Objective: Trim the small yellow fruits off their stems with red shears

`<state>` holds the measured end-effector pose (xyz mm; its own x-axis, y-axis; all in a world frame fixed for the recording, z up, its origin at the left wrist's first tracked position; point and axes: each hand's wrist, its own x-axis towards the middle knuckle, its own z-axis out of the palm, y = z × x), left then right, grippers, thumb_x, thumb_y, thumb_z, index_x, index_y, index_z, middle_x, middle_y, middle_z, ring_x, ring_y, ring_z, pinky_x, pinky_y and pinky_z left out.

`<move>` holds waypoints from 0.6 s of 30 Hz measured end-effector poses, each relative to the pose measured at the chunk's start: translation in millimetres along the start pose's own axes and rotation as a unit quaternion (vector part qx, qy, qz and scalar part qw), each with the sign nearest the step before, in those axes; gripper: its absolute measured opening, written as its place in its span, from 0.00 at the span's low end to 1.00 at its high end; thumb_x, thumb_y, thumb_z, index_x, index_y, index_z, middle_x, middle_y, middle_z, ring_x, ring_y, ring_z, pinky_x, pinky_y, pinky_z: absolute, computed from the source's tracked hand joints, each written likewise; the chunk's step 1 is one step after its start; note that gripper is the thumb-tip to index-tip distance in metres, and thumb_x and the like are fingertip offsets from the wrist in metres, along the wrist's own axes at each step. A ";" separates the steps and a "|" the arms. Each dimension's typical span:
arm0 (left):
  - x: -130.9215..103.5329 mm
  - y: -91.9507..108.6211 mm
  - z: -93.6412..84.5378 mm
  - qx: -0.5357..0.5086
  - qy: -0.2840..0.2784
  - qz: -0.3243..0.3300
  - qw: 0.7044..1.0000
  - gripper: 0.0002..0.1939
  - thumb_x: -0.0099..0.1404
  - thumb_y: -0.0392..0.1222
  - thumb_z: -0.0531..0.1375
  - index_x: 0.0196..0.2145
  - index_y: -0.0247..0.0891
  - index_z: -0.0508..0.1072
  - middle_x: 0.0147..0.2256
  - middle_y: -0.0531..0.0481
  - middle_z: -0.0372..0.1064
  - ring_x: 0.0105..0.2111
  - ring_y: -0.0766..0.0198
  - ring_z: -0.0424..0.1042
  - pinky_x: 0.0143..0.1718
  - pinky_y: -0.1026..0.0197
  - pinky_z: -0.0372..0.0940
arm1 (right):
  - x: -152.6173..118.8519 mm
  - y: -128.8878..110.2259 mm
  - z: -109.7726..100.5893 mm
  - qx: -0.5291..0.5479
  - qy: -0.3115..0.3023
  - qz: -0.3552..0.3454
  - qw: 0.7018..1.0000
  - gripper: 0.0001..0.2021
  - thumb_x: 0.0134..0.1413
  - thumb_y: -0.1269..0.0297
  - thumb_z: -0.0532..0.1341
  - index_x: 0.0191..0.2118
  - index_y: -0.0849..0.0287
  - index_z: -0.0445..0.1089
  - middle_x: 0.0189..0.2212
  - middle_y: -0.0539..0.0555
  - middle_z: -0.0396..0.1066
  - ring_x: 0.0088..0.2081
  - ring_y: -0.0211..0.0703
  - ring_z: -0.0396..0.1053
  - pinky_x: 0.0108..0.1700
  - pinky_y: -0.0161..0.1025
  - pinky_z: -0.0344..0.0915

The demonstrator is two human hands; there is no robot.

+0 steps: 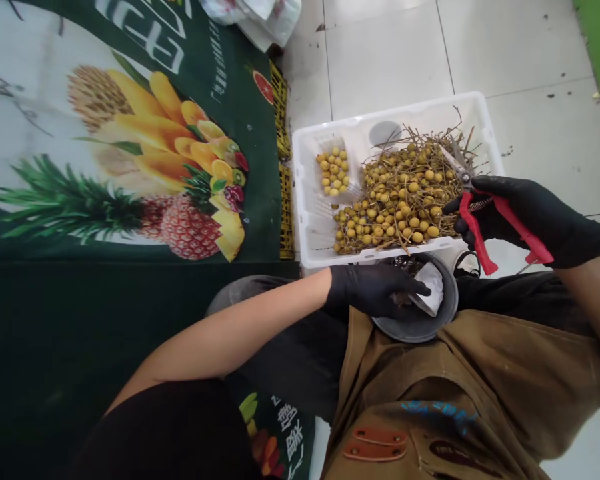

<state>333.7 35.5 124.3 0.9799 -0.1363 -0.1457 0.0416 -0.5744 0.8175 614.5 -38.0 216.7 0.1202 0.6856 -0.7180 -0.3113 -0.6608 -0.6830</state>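
My right hand (535, 213), in a black glove, holds a pair of red-handled pruning shears (473, 223). Their blades point away from me over the right end of a white plastic crate (307, 220), slightly parted. In the crate lies a heap of longans (400, 207) on brown stems. A clear plastic box (336, 175) of loose longans stands at its left end. My left hand (373, 290), also black-gloved, is over a grey bucket (410, 331) between my legs. Its thumb and fingers close on a white crumpled sheet (433, 283); the fingertips are partly hidden.
On the left stands a green printed fruit banner (260, 220), with yellow crates (286, 207) at its edge. White bags (267, 20) lie beyond. A brown apron (430, 393) covers my lap. Pale floor tiles (380, 60) extend behind the white crate.
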 end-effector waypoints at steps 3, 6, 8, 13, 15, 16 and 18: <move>6.5 -5.8 -17.7 -0.012 0.029 -0.043 0.999 0.15 0.77 0.42 0.71 0.58 0.39 0.85 0.54 0.40 0.88 0.50 0.52 0.88 0.53 0.56 0.80 | 3.5 3.1 -4.1 -0.004 -0.003 -0.019 1.000 0.16 0.76 0.50 0.65 0.39 0.56 0.79 0.29 0.56 0.77 0.30 0.46 0.75 0.33 0.39 0.74; 17.3 -24.6 -24.9 0.162 0.106 -0.141 0.971 0.26 0.75 0.48 0.72 0.66 0.38 0.82 0.62 0.33 0.82 0.55 0.43 0.86 0.54 0.50 0.79 | 8.5 4.6 -6.5 -0.006 0.021 -0.040 0.999 0.10 0.72 0.55 0.69 0.38 0.54 0.78 0.32 0.56 0.80 0.33 0.48 0.77 0.39 0.43 0.78; 25.0 -40.6 -18.5 0.240 0.095 -0.176 0.950 0.34 0.74 0.48 0.72 0.73 0.38 0.77 0.69 0.28 0.75 0.60 0.38 0.83 0.56 0.47 0.78 | 11.6 6.3 -7.8 -0.021 0.034 -0.039 0.998 0.07 0.68 0.59 0.72 0.39 0.53 0.77 0.33 0.56 0.81 0.34 0.49 0.77 0.40 0.45 0.79; 32.7 -70.8 2.7 0.234 0.090 -0.168 0.953 0.22 0.79 0.44 0.66 0.66 0.37 0.83 0.62 0.30 0.81 0.56 0.43 0.85 0.54 0.51 0.78 | 14.6 12.7 -16.8 -0.063 0.022 -0.053 0.996 0.10 0.65 0.55 0.76 0.42 0.52 0.79 0.29 0.55 0.78 0.33 0.51 0.77 0.38 0.46 0.79; 30.4 -80.2 1.1 0.190 0.109 -0.138 0.966 0.19 0.77 0.46 0.69 0.61 0.36 0.86 0.59 0.32 0.83 0.53 0.46 0.86 0.53 0.53 0.78 | 14.7 13.7 -21.7 -0.067 0.017 -0.056 0.996 0.11 0.64 0.53 0.76 0.43 0.52 0.79 0.30 0.56 0.79 0.33 0.51 0.77 0.36 0.47 0.79; 28.7 -84.7 -1.9 0.161 0.121 -0.125 0.971 0.17 0.76 0.47 0.71 0.56 0.36 0.88 0.55 0.33 0.84 0.50 0.49 0.86 0.51 0.55 0.78 | 15.0 13.7 -23.8 -0.067 0.016 -0.055 0.996 0.12 0.64 0.53 0.76 0.43 0.52 0.79 0.30 0.56 0.79 0.32 0.51 0.77 0.35 0.47 0.79; 25.0 -92.8 -10.6 0.093 0.147 -0.105 0.979 0.12 0.74 0.45 0.72 0.48 0.35 0.89 0.49 0.36 0.87 0.45 0.52 0.86 0.48 0.57 0.77 | 16.3 12.8 -27.5 -0.066 0.012 -0.053 0.996 0.12 0.63 0.52 0.76 0.44 0.52 0.79 0.31 0.55 0.79 0.33 0.51 0.78 0.35 0.47 0.79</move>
<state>356.4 94.0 50.7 0.9684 0.2233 -0.1110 0.2391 -0.7051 0.6676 638.4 -43.6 192.5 0.1697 0.7467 -0.6431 -0.1697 -0.6207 -0.7655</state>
